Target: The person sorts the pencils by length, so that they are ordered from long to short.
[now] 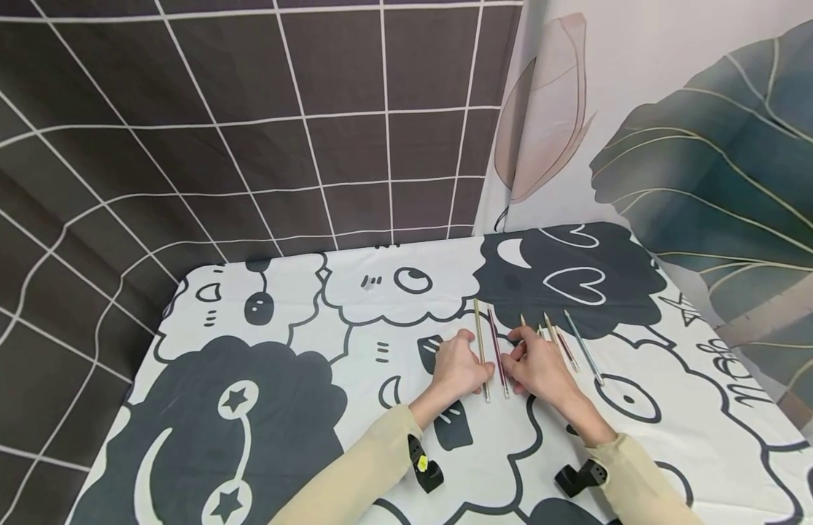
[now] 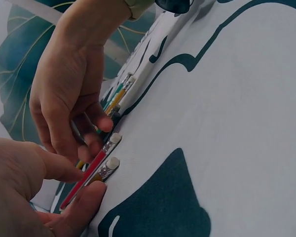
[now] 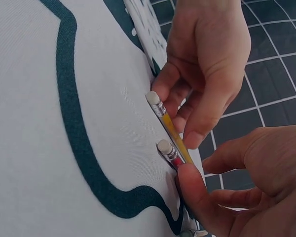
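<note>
A yellow pencil (image 1: 479, 332) and a dark red pencil (image 1: 495, 343) lie side by side on the patterned cloth, eraser ends toward the person. My left hand (image 1: 457, 368) has its thumb and fingers on either side of the yellow pencil (image 3: 173, 132), pinching it near the eraser end. Beside the red pencil is my right hand (image 1: 540, 368), with fingers loosely bent. In the right wrist view my right hand (image 3: 266, 182) has its thumb at the red pencil (image 3: 176, 161) and its index finger apart. The left wrist view shows both erasers close together; fingers partly hide the shafts.
To the right of my right hand lie several more pencils, among them a light blue one (image 1: 582, 344) and a red one (image 1: 567, 350). The black-and-white cloth (image 1: 367, 364) covers the table. A dark grid curtain (image 1: 249, 87) and a leaf-print curtain (image 1: 708, 160) hang behind it.
</note>
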`<control>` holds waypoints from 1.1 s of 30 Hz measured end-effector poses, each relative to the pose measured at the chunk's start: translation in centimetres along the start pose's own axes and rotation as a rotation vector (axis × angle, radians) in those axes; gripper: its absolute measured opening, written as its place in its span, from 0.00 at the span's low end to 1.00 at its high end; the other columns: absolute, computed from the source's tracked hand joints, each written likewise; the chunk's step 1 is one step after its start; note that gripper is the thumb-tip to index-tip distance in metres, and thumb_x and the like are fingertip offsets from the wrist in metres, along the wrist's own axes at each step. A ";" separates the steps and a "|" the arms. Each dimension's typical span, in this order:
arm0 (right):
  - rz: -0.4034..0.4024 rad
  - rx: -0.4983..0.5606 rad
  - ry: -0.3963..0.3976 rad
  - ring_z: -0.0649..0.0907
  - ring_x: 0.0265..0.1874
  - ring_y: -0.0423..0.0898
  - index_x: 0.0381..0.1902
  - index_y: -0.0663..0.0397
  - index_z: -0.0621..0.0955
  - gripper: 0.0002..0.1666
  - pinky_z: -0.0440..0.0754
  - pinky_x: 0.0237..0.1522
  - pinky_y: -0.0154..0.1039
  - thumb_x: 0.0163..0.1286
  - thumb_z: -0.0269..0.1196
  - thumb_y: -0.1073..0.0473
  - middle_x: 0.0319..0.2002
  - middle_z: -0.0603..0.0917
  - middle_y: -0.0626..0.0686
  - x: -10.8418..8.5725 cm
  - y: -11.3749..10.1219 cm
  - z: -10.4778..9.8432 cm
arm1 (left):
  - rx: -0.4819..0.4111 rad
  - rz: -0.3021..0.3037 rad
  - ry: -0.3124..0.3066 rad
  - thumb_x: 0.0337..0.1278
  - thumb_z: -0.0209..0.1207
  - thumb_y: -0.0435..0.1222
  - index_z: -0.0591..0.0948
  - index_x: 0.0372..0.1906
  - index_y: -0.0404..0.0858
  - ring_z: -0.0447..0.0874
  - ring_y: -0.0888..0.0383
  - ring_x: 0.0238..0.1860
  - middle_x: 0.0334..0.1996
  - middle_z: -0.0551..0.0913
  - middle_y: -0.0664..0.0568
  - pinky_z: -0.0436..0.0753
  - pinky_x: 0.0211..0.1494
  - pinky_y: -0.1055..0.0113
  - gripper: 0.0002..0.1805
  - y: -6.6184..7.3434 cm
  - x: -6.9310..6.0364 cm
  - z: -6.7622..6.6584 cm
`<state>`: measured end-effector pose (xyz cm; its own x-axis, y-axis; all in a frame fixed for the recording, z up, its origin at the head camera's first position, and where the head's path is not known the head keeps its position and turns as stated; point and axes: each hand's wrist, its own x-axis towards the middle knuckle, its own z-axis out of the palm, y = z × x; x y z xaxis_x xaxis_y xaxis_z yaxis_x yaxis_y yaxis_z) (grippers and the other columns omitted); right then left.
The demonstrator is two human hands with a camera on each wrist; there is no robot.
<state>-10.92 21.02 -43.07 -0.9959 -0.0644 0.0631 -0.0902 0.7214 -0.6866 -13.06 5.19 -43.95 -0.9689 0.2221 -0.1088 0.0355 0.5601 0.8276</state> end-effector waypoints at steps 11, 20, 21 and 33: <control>-0.016 -0.011 0.018 0.79 0.09 0.39 0.50 0.74 0.74 0.21 0.74 0.18 0.33 0.61 0.65 0.70 0.23 0.82 0.50 0.0 -0.2 0.1 | 0.096 0.026 0.051 0.42 0.73 0.33 0.75 0.54 0.27 0.75 0.64 0.10 0.17 0.78 0.52 0.74 0.20 0.74 0.31 0.0 0.2 0.4; -0.030 -0.063 0.041 0.78 0.09 0.36 0.48 0.74 0.76 0.20 0.74 0.21 0.34 0.60 0.67 0.69 0.22 0.81 0.48 0.2 -0.2 0.3 | 0.162 0.063 0.066 0.40 0.73 0.33 0.76 0.48 0.29 0.81 0.53 0.20 0.22 0.79 0.47 0.76 0.22 0.71 0.27 -0.1 0.3 0.4; -0.031 -0.071 0.044 0.77 0.09 0.36 0.47 0.73 0.76 0.19 0.74 0.21 0.35 0.60 0.67 0.69 0.21 0.81 0.48 0.3 -0.2 0.3 | 0.170 0.069 0.071 0.40 0.73 0.33 0.76 0.46 0.30 0.81 0.52 0.21 0.22 0.79 0.47 0.76 0.23 0.71 0.26 -0.1 0.3 0.4; -0.008 -0.094 0.043 0.76 0.08 0.36 0.44 0.72 0.78 0.16 0.73 0.20 0.35 0.60 0.66 0.68 0.21 0.80 0.49 0.4 -0.4 0.5 | 0.161 0.127 0.065 0.36 0.68 0.30 0.79 0.43 0.31 0.81 0.54 0.23 0.19 0.78 0.52 0.75 0.23 0.70 0.21 -0.2 0.3 0.1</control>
<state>-11.24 20.35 -43.11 -0.9940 -0.0424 0.1004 -0.0955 0.7826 -0.6152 -13.32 5.27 -44.20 -0.9677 0.2502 0.0310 0.1921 0.6520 0.7335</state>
